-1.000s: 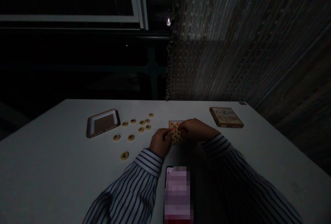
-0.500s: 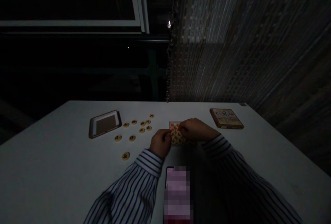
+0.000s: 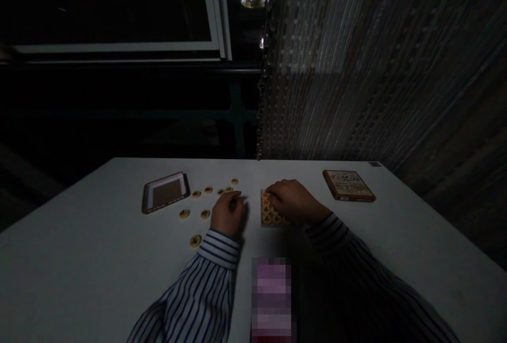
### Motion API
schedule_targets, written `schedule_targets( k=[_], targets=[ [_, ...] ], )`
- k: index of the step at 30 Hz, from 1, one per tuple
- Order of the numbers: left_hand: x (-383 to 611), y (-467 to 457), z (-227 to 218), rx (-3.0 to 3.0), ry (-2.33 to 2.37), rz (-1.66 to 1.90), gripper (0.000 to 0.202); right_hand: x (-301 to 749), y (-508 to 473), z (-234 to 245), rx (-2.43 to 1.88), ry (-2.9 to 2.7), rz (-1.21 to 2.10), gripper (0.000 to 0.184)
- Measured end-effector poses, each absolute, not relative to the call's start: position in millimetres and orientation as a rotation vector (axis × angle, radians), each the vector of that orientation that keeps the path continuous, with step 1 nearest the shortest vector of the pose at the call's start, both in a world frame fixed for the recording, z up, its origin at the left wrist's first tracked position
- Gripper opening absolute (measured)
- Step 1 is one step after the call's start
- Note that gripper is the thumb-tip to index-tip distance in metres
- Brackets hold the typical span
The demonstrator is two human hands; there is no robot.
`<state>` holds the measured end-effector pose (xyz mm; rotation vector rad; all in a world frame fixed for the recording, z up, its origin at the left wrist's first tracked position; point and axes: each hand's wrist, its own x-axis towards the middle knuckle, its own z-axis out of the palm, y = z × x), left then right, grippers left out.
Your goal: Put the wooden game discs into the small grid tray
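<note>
A small tray (image 3: 262, 225) packed with Chinese chess pieces (image 3: 267, 219) lies on the table; the visible characters are red at the back and black at the front. My right hand (image 3: 296, 201) bends over it from the right, fingers closed and their tips down at the pieces. It covers much of the tray, and what it may grip is hidden. Left of the tray, my left hand (image 3: 227, 216) is held with thumb and forefinger apart, nothing visible between them. Beside and behind it lie several loose pieces with black characters, such as one nearby piece (image 3: 205, 214).
An open box lid or tray (image 3: 166, 192) lies at the table's (image 3: 99, 258) left rear. A flat printed box (image 3: 348, 184) rests at the right rear. In front of me is a phone-like object with a blurred screen (image 3: 273, 300). Bead curtain (image 3: 317, 68) hangs behind.
My left hand has moved left, away from the tray and over toward the loose pieces. My right hand has stayed at the tray. The view has tilted slightly.
</note>
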<state>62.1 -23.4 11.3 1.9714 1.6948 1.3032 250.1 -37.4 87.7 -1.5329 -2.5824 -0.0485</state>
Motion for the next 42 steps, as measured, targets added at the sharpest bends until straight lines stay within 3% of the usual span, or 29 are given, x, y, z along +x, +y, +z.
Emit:
schedule_targets(
  k=[11,24,31,42],
  targets=[
    [34.8,-22.7,19.9,2.133,2.234,0.893,0.031,241.7,-40.0,78.5,-1.403,-2.628,-0.105,0.029],
    [38.3,-18.8,12.7,1.981,2.394,0.638,0.031,242.6,-41.1,81.8,-1.431,-2.649,-0.094,0.028],
    [38.2,-20.1,10.7,2.035,2.38,0.699,0.031,241.8,-42.5,84.7,-1.489,-2.682,-0.099,0.029],
    [40.1,-20.3,18.4,2.176,2.145,1.079,0.03,246.0,-40.6,88.6,-1.503,-2.677,-0.069,0.033]
  ],
)
